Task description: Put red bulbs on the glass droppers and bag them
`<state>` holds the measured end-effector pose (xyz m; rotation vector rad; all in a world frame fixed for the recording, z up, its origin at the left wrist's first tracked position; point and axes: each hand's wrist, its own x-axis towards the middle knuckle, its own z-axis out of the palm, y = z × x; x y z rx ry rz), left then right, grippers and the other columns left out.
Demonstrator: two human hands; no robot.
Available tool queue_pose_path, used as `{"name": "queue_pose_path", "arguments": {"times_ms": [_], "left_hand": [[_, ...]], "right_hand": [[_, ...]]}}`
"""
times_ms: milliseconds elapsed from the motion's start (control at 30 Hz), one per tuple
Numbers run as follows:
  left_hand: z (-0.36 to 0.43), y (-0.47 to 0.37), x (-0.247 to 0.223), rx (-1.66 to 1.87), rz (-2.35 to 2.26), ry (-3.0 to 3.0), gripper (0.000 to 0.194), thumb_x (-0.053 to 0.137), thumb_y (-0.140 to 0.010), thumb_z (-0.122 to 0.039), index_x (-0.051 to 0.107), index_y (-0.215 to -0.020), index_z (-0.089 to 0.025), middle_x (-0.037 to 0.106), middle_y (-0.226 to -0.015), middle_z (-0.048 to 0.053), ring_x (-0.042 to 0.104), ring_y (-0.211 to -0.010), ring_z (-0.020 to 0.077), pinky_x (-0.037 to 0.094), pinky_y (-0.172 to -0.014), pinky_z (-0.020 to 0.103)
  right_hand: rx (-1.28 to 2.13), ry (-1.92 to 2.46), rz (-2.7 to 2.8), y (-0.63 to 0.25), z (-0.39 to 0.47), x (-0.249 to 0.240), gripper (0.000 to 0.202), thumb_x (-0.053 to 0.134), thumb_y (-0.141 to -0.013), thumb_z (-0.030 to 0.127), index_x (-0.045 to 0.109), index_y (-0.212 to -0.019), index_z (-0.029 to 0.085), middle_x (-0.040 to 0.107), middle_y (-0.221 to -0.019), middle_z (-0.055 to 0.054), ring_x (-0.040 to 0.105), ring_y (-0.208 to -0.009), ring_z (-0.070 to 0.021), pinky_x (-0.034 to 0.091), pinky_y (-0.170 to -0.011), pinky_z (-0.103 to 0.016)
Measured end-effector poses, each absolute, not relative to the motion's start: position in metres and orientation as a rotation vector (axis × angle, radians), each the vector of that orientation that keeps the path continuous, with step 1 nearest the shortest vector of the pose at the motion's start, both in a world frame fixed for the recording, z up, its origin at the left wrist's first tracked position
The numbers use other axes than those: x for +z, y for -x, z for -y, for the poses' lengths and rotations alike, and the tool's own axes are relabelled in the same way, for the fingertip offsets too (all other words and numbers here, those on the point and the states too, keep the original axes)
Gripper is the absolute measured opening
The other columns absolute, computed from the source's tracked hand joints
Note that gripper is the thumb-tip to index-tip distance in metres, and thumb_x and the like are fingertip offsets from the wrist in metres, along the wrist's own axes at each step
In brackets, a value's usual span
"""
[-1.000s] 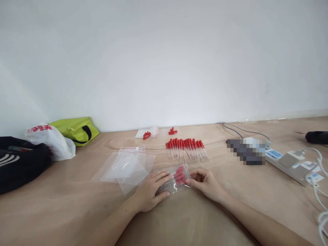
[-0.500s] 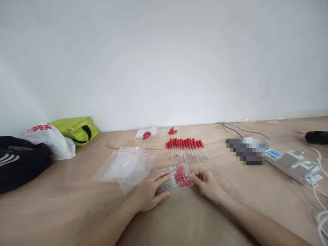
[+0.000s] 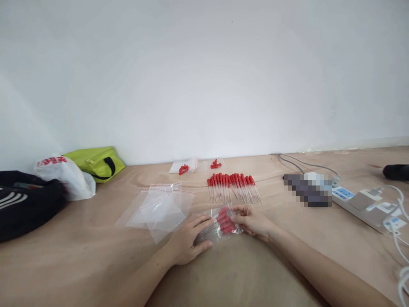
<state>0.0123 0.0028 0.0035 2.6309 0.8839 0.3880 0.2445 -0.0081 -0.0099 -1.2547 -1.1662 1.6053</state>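
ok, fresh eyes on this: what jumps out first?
Probably the row of red-topped tubes at centre, vivid against the pale wall and brown surface. Nearer, a clear bag of similar tubes lies between left hand and right hand. The lime-green pouch stands out at left.

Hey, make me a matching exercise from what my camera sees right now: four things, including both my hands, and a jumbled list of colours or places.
Things
1. Left hand
2. Right hand
3. Strapped bag
4. Power strip

Colours or places
A. At the right of the picture, with plugs in it
B. At the end of the clear bag where the red bulbs lie
C. Yellow-green, at the left of the picture by the wall
D. Over the end of the clear bag away from the red bulbs

Pairs: 1-D, 2-B, 3-C, 4-A
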Motion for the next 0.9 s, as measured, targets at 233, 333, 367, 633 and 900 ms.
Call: {"name": "queue_pose_path", "arguments": {"times_ms": [233,333,367,633,900], "left_hand": [[-0.003,-0.012,0.003,0.425,-0.873,-2.639,0.048,0.055,-0.079,-0.033,0.043,-0.125,-0.025,0.046,-0.128,0.008,0.041,-0.117,0.0248,0.035,-0.097,0.043],[-0.003,-0.012,0.004,0.415,-0.87,-2.65,0.049,0.055,-0.079,-0.034,0.043,-0.125,-0.024,0.047,-0.127,0.008,0.041,-0.117,0.025,0.035,-0.097,0.043],[-0.003,-0.013,0.005,0.408,-0.865,-2.654,0.049,0.055,-0.079,-0.034,0.043,-0.125,-0.024,0.047,-0.127,0.008,0.041,-0.117,0.025,0.035,-0.097,0.043],[-0.003,-0.013,0.009,0.305,-0.733,-2.645,0.044,0.053,-0.081,-0.035,0.046,-0.123,-0.025,0.047,-0.129,0.006,0.038,-0.121,0.0245,0.029,-0.101,0.045],[-0.002,-0.012,0.002,0.46,-0.819,-2.601,0.048,0.052,-0.08,-0.029,0.039,-0.127,-0.027,0.04,-0.133,0.006,0.035,-0.122,0.0245,0.032,-0.099,0.043]], "right_hand": [[1.766,1.249,1.216,-0.253,0.002,-0.01,0.033,0.067,-0.061,0.029,0.059,-0.09,0.014,0.053,-0.045,0.006,0.024,-0.027,-0.0011,0.01,-0.03,-0.018],[1.661,1.38,1.156,-0.259,0.001,-0.01,0.032,0.066,-0.061,0.029,0.055,-0.088,0.015,0.047,-0.041,0.01,0.021,-0.026,-0.0015,0.008,-0.03,-0.019],[1.591,1.44,1.117,-0.26,-0.001,-0.011,0.032,0.066,-0.061,0.028,0.053,-0.087,0.016,0.047,-0.043,0.01,0.022,-0.027,-0.0016,0.009,-0.03,-0.019],[1.361,1.521,1.244,-0.257,-0.008,-0.021,0.025,0.071,-0.056,0.025,0.049,-0.055,0.015,0.048,-0.045,0.007,0.04,-0.041,-0.0036,0.028,-0.04,-0.017],[1.625,1.249,1.158,-0.255,0.005,-0.01,0.032,0.062,-0.065,0.045,0.043,-0.066,0.02,0.041,-0.034,0.01,0.034,-0.027,-0.0045,0.016,-0.028,-0.016]]}}
